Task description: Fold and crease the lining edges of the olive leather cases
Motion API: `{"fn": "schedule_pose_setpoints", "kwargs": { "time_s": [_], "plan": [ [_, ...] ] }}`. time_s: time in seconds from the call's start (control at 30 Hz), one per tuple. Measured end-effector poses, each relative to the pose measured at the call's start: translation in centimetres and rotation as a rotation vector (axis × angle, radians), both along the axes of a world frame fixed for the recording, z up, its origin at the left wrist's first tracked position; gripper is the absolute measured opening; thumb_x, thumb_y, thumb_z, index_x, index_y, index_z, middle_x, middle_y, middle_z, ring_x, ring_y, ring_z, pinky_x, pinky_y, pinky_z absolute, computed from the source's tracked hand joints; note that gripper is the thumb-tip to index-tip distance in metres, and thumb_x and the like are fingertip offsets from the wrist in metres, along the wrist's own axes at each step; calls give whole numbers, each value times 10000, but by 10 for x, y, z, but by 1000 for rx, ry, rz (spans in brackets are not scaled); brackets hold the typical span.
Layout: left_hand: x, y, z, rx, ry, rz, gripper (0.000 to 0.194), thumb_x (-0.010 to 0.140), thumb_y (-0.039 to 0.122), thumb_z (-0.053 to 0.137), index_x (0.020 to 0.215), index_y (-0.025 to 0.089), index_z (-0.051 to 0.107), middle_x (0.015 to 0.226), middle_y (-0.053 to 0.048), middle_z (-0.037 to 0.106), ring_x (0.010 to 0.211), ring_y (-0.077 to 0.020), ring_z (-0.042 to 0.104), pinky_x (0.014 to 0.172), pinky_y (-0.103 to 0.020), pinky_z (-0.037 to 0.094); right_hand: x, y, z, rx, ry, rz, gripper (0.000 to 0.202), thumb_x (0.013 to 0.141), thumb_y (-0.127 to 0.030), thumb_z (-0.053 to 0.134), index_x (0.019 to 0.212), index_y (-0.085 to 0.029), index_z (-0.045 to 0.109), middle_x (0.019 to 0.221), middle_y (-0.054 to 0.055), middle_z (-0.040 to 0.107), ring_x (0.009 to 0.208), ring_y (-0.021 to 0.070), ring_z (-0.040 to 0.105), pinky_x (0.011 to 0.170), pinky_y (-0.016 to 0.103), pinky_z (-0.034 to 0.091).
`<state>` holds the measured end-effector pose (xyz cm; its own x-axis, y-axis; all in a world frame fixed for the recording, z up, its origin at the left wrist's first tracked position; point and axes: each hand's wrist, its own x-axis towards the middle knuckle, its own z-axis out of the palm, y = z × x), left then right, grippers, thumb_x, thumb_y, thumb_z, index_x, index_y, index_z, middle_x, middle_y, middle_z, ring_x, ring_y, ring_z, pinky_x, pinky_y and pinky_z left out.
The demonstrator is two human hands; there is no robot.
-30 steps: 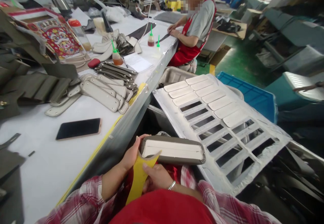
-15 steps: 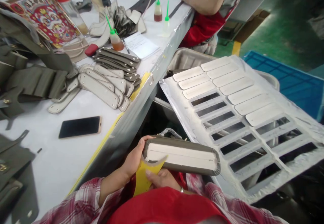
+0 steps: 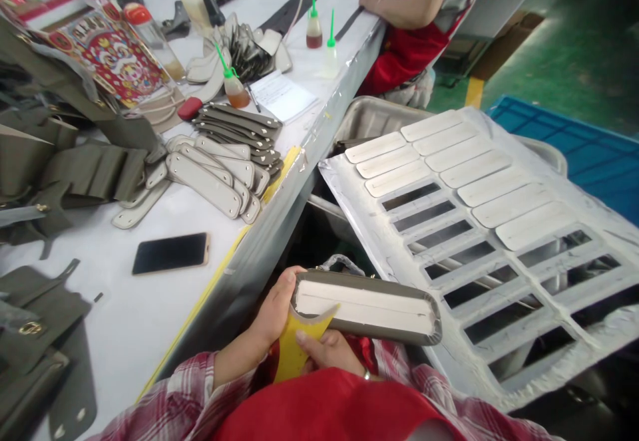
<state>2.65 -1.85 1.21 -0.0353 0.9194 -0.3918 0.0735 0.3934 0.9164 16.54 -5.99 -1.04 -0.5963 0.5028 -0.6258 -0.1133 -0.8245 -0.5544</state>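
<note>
My left hand (image 3: 273,309) is closed around the left end of a dark olive handbag (image 3: 399,334), which lies on its side at my lap. A long white panel (image 3: 369,304) with a thin line along it fills the bag's facing side, framed by the olive edge. In my right hand (image 3: 333,353) is a yellow flat piece (image 3: 294,353) with a curved, pointed top, pinched under the thumb. Its tip overlaps the panel's lower left part; whether it touches cannot be told. Behind the bag a clear-wrapped handle (image 3: 342,261) shows.
On my right, a slotted white board (image 3: 394,228) with pale strips rests over a grey bin (image 3: 369,112). The table at left bears a phone (image 3: 171,253), pale strips (image 3: 204,178), olive pieces (image 3: 239,125) and a glue bottle (image 3: 234,88). A co-worker's arm (image 3: 409,8) is at the far edge.
The whole view has shifted slightly, so the table and board appear a little further right. Both hands keep their hold on the bag and yellow piece, with little visible change between them.
</note>
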Motion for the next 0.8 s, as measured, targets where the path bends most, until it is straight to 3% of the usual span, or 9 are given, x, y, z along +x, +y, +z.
{"fn": "schedule_pose_setpoints", "kwargs": {
  "time_s": [0.13,0.23,0.3,0.37,0.5,0.8],
  "plan": [
    [-10,-1,0,117,375,-125,437,908,433,266,1146,176,527,1120,-79,584,1011,-207,539,902,-357,414,-9,-7,2,1,-22,-1,474,644,-563,636,738,-99,662,653,89,656,423,93,544,459,197,444],
    [-13,2,8,322,696,-239,433,880,394,374,1245,181,465,1316,-101,444,1198,-247,404,1029,-423,284,-13,-11,5,14,-8,7,525,627,-591,625,735,-78,646,596,77,638,410,111,545,455,222,458],
    [-11,4,13,432,702,-337,413,885,359,373,1251,189,462,1338,-85,427,1219,-230,384,1046,-405,269,-12,-12,7,22,-15,24,515,637,-587,618,726,-80,639,574,70,631,415,119,550,442,222,451],
    [-8,6,15,445,601,-395,366,908,335,318,1181,197,518,1245,-62,520,1154,-187,455,1012,-348,328,-10,-13,7,32,-11,40,496,654,-577,611,728,-88,635,563,58,626,404,108,538,432,215,443],
    [-3,5,12,352,546,-323,341,919,348,286,1034,195,568,1017,-43,615,958,-164,557,877,-298,418,-8,-14,7,53,31,8,469,652,-558,633,727,-95,631,551,29,616,416,92,539,465,201,464],
    [8,19,17,363,754,-388,328,920,374,259,704,213,445,715,-2,489,725,-158,504,710,-285,383,-8,-8,2,-11,32,-50,403,679,-521,635,723,-120,647,521,22,611,441,115,563,468,206,497]
  ]
}}
